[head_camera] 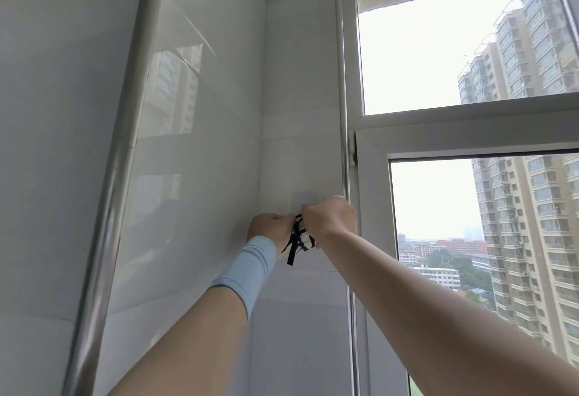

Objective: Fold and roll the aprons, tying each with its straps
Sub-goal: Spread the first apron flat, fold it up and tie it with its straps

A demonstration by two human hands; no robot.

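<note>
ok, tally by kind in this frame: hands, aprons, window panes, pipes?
Hands: 2, left hand and right hand
Rolled apron: 1, in the grip of both hands
Window panes: 2, upper pane and lower pane
Metal pipe: 1
Total: 6

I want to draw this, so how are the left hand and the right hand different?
The left hand wears a light-blue sleeve at its wrist; the right hand has a bare wrist. The left hand sits lower, by the wall corner; the right hand sits higher, nearer the window. Both grip the rolled apron with black straps.
</note>
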